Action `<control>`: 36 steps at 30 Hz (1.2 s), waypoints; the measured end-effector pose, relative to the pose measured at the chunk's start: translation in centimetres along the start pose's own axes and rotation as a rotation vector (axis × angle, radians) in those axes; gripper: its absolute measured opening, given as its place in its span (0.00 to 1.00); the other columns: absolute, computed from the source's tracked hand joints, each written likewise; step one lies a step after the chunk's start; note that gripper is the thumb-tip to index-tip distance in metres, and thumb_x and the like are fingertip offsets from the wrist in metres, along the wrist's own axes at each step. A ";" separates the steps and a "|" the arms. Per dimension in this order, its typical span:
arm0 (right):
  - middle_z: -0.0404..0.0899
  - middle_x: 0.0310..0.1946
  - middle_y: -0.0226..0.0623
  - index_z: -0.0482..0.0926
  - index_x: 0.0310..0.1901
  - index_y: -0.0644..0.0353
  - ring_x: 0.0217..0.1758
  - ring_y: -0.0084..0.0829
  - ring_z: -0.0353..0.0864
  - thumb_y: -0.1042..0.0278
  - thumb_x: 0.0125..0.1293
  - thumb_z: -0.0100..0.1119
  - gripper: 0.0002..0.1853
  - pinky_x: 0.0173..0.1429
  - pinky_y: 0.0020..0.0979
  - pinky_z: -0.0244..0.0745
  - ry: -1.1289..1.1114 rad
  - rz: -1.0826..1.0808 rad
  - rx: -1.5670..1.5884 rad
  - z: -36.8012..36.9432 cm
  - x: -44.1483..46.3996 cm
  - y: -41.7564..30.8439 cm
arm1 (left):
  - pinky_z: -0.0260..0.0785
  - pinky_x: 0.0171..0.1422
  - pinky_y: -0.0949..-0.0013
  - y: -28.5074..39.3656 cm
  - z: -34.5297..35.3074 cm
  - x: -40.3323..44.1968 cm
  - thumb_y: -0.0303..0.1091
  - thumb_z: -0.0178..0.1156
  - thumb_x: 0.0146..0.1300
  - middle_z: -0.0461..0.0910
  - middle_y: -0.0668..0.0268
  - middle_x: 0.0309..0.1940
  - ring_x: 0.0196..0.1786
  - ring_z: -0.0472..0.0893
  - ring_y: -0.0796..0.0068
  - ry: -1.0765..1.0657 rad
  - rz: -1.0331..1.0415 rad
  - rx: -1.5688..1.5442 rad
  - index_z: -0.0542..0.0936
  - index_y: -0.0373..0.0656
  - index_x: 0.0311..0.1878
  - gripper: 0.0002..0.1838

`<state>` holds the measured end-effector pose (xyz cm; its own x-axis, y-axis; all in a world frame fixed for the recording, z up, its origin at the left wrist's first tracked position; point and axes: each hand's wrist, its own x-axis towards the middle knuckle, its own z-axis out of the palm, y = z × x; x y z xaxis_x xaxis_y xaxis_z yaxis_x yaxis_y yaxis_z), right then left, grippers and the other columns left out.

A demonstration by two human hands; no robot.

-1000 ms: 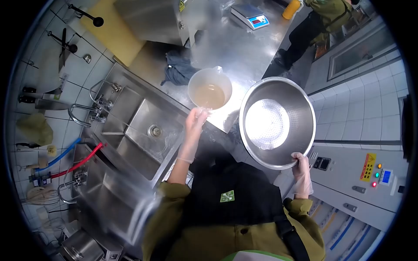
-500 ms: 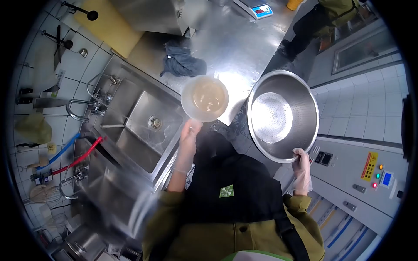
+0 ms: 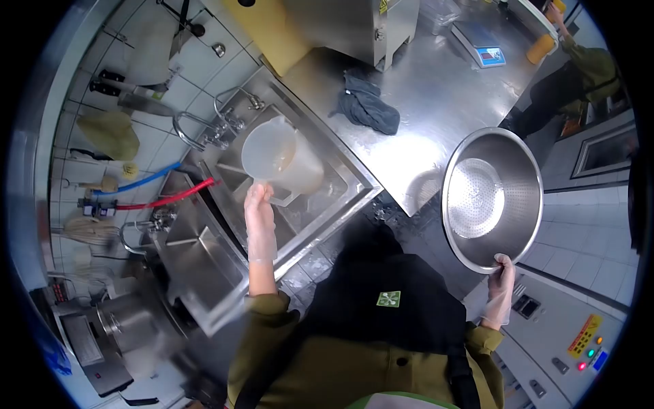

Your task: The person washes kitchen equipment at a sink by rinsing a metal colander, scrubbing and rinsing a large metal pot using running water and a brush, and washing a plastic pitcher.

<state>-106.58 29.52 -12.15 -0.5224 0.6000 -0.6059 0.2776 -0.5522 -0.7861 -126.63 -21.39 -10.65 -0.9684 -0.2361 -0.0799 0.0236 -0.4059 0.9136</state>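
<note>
A translucent plastic measuring jug [image 3: 300,167] is held by its handle in my gloved left hand [image 3: 259,217], over the steel sink [image 3: 354,185]. The jug is tilted, and some cloudy pale liquid shows inside it. My gloved right hand [image 3: 501,286] grips the near rim of a large perforated steel colander [image 3: 521,198]. The colander hangs on its side in the air, its open mouth turned up toward me, with nothing in it. A chrome faucet [image 3: 191,136] stands behind the jug.
On the steel worktable [image 3: 422,109] lie a dark grey cloth [image 3: 368,108] and a digital scale [image 3: 480,44]. Another person [image 3: 593,75] stands at the far right. A second sink [image 3: 204,259] is at the left, below red and blue hoses. A control panel [image 3: 572,334] is at the lower right.
My left hand has carried the jug leftward from beside the worktable to over the sink and tilted it. The colander stays in my right hand while the view has turned.
</note>
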 end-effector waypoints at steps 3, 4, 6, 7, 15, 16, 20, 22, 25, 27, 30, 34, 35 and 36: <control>0.68 0.23 0.28 0.74 0.26 0.63 0.28 0.22 0.67 0.73 0.48 0.54 0.04 0.36 0.24 0.62 0.023 0.004 -0.023 1.6 -2.7 0.7 | 0.57 0.45 0.75 -2.2 -6.0 4.6 0.36 0.58 0.58 0.67 0.73 0.28 0.32 0.64 0.80 0.105 -0.040 -0.017 0.74 0.41 0.36 0.09; 0.67 0.22 0.27 0.74 0.26 0.63 0.28 0.22 0.67 0.72 0.48 0.54 0.04 0.35 0.24 0.61 0.030 -0.002 -0.040 2.1 -3.6 0.9 | 0.57 0.44 0.75 -2.8 -7.9 5.8 0.35 0.58 0.58 0.67 0.73 0.28 0.32 0.64 0.81 0.115 -0.056 -0.032 0.74 0.41 0.36 0.09; 0.66 0.22 0.27 0.74 0.26 0.63 0.27 0.21 0.65 0.72 0.48 0.54 0.04 0.34 0.24 0.60 0.058 -0.012 -0.048 3.1 -5.0 1.6 | 0.58 0.44 0.75 -4.0 -11.6 8.4 0.34 0.58 0.58 0.68 0.73 0.29 0.32 0.65 0.81 0.110 -0.086 -0.054 0.73 0.42 0.36 0.08; 0.65 0.22 0.26 0.74 0.26 0.63 0.26 0.21 0.65 0.72 0.48 0.54 0.04 0.33 0.24 0.59 0.080 -0.017 -0.039 3.5 -5.5 2.1 | 0.58 0.44 0.75 -4.7 -13.5 9.5 0.34 0.58 0.58 0.69 0.73 0.29 0.32 0.66 0.81 0.094 -0.101 -0.062 0.73 0.42 0.37 0.08; 0.69 0.24 0.28 0.74 0.28 0.64 0.31 0.23 0.69 0.72 0.48 0.54 0.06 0.38 0.26 0.62 0.148 -0.001 -0.043 6.6 -10.1 3.9 | 0.59 0.45 0.76 -5.5 -17.4 12.9 0.34 0.59 0.56 0.70 0.74 0.30 0.34 0.66 0.82 0.028 -0.183 -0.077 0.73 0.44 0.35 0.08; 0.71 0.26 0.31 0.75 0.30 0.65 0.33 0.25 0.71 0.72 0.48 0.54 0.08 0.41 0.27 0.64 0.144 0.006 -0.063 5.4 -9.4 4.8 | 0.58 0.45 0.76 -5.3 -17.3 12.4 0.35 0.59 0.56 0.69 0.74 0.30 0.34 0.66 0.82 0.023 -0.191 -0.045 0.72 0.44 0.35 0.08; 0.73 0.28 0.34 0.75 0.33 0.68 0.34 0.29 0.72 0.73 0.48 0.55 0.10 0.44 0.28 0.64 0.187 0.014 -0.039 7.5 -10.9 4.3 | 0.55 0.45 0.77 -1.8 -11.7 8.0 0.35 0.53 0.59 0.65 0.74 0.29 0.36 0.63 0.83 -0.057 -0.167 0.151 0.72 0.43 0.36 0.07; 0.73 0.30 0.35 0.74 0.35 0.69 0.36 0.29 0.71 0.74 0.47 0.55 0.12 0.44 0.28 0.64 0.142 0.045 -0.041 7.2 -10.4 4.6 | 0.54 0.45 0.77 -0.1 -10.5 6.6 0.35 0.51 0.60 0.64 0.74 0.29 0.36 0.62 0.83 -0.140 -0.147 0.169 0.71 0.42 0.36 0.07; 0.67 0.20 0.26 0.74 0.23 0.62 0.24 0.19 0.65 0.75 0.51 0.49 0.04 0.30 0.21 0.59 0.179 0.003 0.005 9.8 -11.4 3.6 | 0.54 0.45 0.76 3.2 -7.5 4.3 0.37 0.51 0.61 0.63 0.73 0.29 0.35 0.62 0.82 -0.246 -0.128 0.191 0.72 0.40 0.37 0.09; 0.68 0.20 0.27 0.73 0.23 0.62 0.25 0.19 0.67 0.74 0.52 0.50 0.04 0.31 0.21 0.61 0.148 0.008 -0.006 9.3 -10.6 3.7 | 0.54 0.46 0.75 5.2 -2.5 2.2 0.42 0.52 0.60 0.64 0.73 0.29 0.36 0.62 0.81 -0.251 -0.125 0.248 0.73 0.40 0.37 0.13; 0.70 0.22 0.27 0.75 0.27 0.63 0.25 0.22 0.69 0.71 0.49 0.54 0.05 0.31 0.25 0.63 0.096 0.053 -0.060 7.1 -8.2 4.3 | 0.55 0.47 0.76 4.0 2.1 1.4 0.40 0.52 0.60 0.66 0.72 0.30 0.36 0.63 0.81 -0.265 -0.192 0.236 0.73 0.38 0.40 0.14; 0.70 0.25 0.30 0.75 0.30 0.66 0.28 0.24 0.69 0.72 0.50 0.54 0.07 0.34 0.24 0.64 0.069 0.019 -0.016 6.4 -7.8 2.7 | 0.60 0.53 0.77 -2.2 6.0 3.5 0.31 0.54 0.59 0.76 0.69 0.39 0.46 0.71 0.81 -0.507 -0.250 0.095 0.75 0.36 0.46 0.14; 0.70 0.26 0.30 0.75 0.31 0.66 0.30 0.24 0.69 0.72 0.50 0.54 0.07 0.35 0.24 0.64 0.072 0.011 -0.032 5.6 -7.8 2.1 | 0.60 0.53 0.77 -3.8 7.7 3.6 0.32 0.54 0.59 0.76 0.70 0.38 0.46 0.71 0.81 -0.545 -0.249 0.100 0.76 0.36 0.45 0.13; 0.70 0.27 0.31 0.74 0.32 0.67 0.32 0.24 0.68 0.72 0.50 0.54 0.08 0.37 0.24 0.63 0.073 0.003 -0.048 4.8 -7.9 1.4 | 0.61 0.53 0.77 -5.2 9.3 3.5 0.32 0.55 0.59 0.76 0.70 0.38 0.46 0.72 0.81 -0.583 -0.246 0.105 0.76 0.36 0.45 0.13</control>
<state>-105.96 21.20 -7.89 -0.4617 0.6401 -0.6141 0.3181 -0.5268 -0.7882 -132.46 -11.91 -11.92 -0.9191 0.3836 -0.0894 -0.2123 -0.2913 0.9328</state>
